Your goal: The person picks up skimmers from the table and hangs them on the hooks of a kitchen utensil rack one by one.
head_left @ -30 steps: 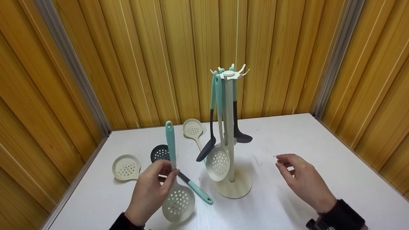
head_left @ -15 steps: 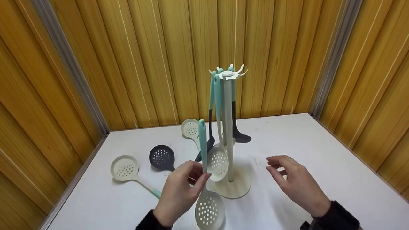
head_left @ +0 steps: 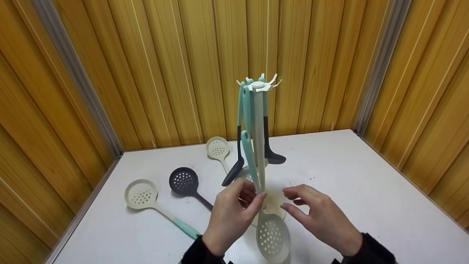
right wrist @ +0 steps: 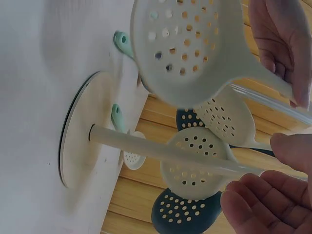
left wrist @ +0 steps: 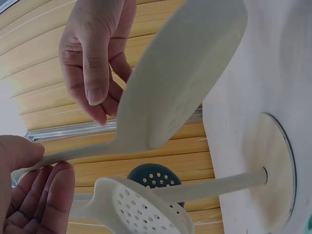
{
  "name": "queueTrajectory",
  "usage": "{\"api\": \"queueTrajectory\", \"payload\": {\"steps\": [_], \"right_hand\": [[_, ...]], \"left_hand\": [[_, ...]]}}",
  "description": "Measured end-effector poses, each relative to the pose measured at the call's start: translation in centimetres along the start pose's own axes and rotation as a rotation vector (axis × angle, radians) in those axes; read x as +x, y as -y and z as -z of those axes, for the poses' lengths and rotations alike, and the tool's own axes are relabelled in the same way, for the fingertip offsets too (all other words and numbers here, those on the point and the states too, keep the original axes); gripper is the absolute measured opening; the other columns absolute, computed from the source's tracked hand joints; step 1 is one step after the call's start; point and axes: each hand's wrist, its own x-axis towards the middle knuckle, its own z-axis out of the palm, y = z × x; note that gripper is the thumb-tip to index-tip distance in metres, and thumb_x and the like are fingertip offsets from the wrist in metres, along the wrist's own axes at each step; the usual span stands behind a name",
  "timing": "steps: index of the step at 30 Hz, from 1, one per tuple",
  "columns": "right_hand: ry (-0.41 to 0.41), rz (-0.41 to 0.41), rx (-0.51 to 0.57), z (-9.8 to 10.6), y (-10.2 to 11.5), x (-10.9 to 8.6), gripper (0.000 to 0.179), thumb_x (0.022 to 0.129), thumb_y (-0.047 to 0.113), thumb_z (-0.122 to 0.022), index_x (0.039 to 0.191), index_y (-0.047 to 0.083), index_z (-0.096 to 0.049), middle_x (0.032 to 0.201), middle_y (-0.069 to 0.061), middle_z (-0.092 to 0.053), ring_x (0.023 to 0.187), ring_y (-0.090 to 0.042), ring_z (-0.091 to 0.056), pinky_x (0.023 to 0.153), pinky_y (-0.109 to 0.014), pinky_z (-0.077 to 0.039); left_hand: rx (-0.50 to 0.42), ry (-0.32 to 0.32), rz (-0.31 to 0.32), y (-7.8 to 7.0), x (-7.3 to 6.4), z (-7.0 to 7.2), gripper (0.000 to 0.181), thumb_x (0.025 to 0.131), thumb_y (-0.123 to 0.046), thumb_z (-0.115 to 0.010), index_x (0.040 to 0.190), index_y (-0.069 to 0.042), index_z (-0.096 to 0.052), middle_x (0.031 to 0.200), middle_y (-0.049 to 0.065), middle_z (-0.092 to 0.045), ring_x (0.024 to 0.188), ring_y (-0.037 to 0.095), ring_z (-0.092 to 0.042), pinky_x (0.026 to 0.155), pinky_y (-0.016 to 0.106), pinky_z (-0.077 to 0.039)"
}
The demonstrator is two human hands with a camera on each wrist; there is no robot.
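My left hand (head_left: 236, 214) pinches a cream skimmer (head_left: 273, 236) by its neck, between thumb and fingers. The skimmer's teal handle points up and its perforated bowl hangs low, in front of the utensil stand (head_left: 259, 139). Beside the skimmer, to its right, my right hand (head_left: 318, 216) holds nothing; its thumb and fingers are apart and bent slightly. In the left wrist view the held skimmer (left wrist: 170, 78) is seen from the side, with the right hand (left wrist: 95, 58) behind it. Several teal-handled utensils hang from the stand's hooks, among them a black ladle (head_left: 234, 171).
Left on the white table lie a cream skimmer (head_left: 141, 194), a black skimmer (head_left: 184, 181) and, farther back, a smaller cream skimmer (head_left: 217, 147). A black utensil (head_left: 274, 156) hangs at the stand's back right. The stand's round wooden base (right wrist: 87, 131) shows in the right wrist view.
My left hand has carried the skimmer rightward from above the black skimmer to the front of the stand, its handle now leaning left. My right hand has come left towards it.
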Motion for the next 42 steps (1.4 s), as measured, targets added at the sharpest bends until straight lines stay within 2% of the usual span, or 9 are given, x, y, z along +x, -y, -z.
{"api": "queueTrajectory", "payload": {"steps": [7, 10, 13, 18, 23, 27, 30, 35, 42], "right_hand": [[0.097, 0.032, 0.061, -1.7, 1.0, 0.2, 0.029, 0.1, 0.026, -0.084, 0.128, 0.025, -0.076, 0.119, 0.015, -0.078, 0.111, -0.01, -0.077, 0.095, -0.034, -0.068], [0.108, 0.055, 0.08, -2.3, 1.2, 0.1, 0.028, 0.101, 0.023, -0.083, 0.128, 0.024, -0.076, 0.117, 0.017, -0.077, 0.108, -0.006, -0.076, 0.094, -0.029, -0.067], [0.099, 0.072, 0.075, -2.5, 1.2, 0.0, 0.025, 0.102, 0.02, -0.082, 0.126, 0.023, -0.076, 0.114, 0.015, -0.077, 0.104, -0.005, -0.076, 0.092, -0.03, -0.068], [0.046, 0.078, 0.027, -2.6, 1.1, 0.1, 0.022, 0.102, 0.016, -0.081, 0.122, 0.024, -0.078, 0.109, 0.016, -0.077, 0.101, -0.004, -0.075, 0.092, -0.035, -0.069], [-0.08, 0.125, -0.005, -2.2, 0.4, 0.5, 0.019, 0.098, 0.01, -0.084, 0.112, 0.021, -0.08, 0.102, 0.014, -0.078, 0.095, -0.006, -0.077, 0.083, -0.035, -0.07], [-0.146, 0.089, -0.01, -1.1, -0.1, 1.1, 0.02, 0.095, 0.005, -0.085, 0.109, 0.019, -0.081, 0.101, 0.014, -0.079, 0.095, -0.006, -0.077, 0.083, -0.035, -0.07], [-0.18, 0.062, -0.019, -0.1, -0.5, 1.7, 0.021, 0.095, 0.003, -0.085, 0.11, 0.018, -0.082, 0.103, 0.014, -0.08, 0.096, -0.004, -0.076, 0.087, -0.026, -0.067], [-0.246, 0.047, -0.01, 1.4, -1.4, 2.6, 0.021, 0.095, -0.001, -0.083, 0.112, 0.011, -0.083, 0.105, 0.008, -0.082, 0.095, -0.003, -0.076, 0.09, -0.004, -0.055], [-0.258, -0.06, 0.041, 3.5, -2.5, 5.0, 0.014, 0.103, 0.007, -0.077, 0.116, 0.007, -0.083, 0.102, 0.0, -0.082, 0.091, 0.003, -0.071, 0.087, -0.001, -0.051]], "left_hand": [[-0.042, -0.012, 0.021, -0.8, 0.1, -1.4, 0.013, 0.101, -0.017, -0.08, 0.106, -0.014, -0.069, 0.092, -0.001, -0.076, 0.081, 0.001, -0.071, 0.072, 0.021, -0.064], [-0.05, -0.001, 0.044, -0.9, 0.1, -1.7, 0.014, 0.102, -0.018, -0.081, 0.104, -0.014, -0.068, 0.092, 0.0, -0.076, 0.082, 0.001, -0.072, 0.072, 0.02, -0.064], [-0.059, 0.018, 0.072, -1.0, 0.1, -1.8, 0.015, 0.102, -0.021, -0.081, 0.105, -0.015, -0.068, 0.094, 0.0, -0.077, 0.084, 0.001, -0.073, 0.073, 0.018, -0.064], [-0.07, 0.009, 0.071, -1.1, 0.2, -1.6, 0.018, 0.104, -0.03, -0.08, 0.109, -0.016, -0.069, 0.1, 0.0, -0.078, 0.088, 0.003, -0.074, 0.076, 0.021, -0.065], [-0.064, -0.021, 0.032, -1.0, 0.3, -1.5, 0.02, 0.108, -0.034, -0.075, 0.112, -0.015, -0.07, 0.102, -0.001, -0.078, 0.087, 0.003, -0.074, 0.075, 0.023, -0.066], [-0.051, -0.04, 0.01, -0.8, 0.3, -1.5, 0.016, 0.11, -0.029, -0.072, 0.114, -0.014, -0.071, 0.1, -0.001, -0.077, 0.082, 0.001, -0.073, 0.073, 0.022, -0.065], [-0.038, -0.062, -0.012, -0.7, 0.3, -1.6, 0.011, 0.109, -0.023, -0.072, 0.114, -0.014, -0.071, 0.1, 0.0, -0.076, 0.08, 0.002, -0.073, 0.072, 0.022, -0.065], [-0.03, -0.082, -0.037, -0.6, 0.4, -1.7, 0.007, 0.108, -0.016, -0.072, 0.114, -0.013, -0.071, 0.102, 0.001, -0.076, 0.08, 0.002, -0.072, 0.072, 0.022, -0.065], [-0.018, -0.099, -0.056, -0.4, 0.3, -1.8, 0.011, 0.107, -0.01, -0.072, 0.117, -0.012, -0.07, 0.108, 0.002, -0.074, 0.081, 0.003, -0.072, 0.072, 0.022, -0.064]]}}
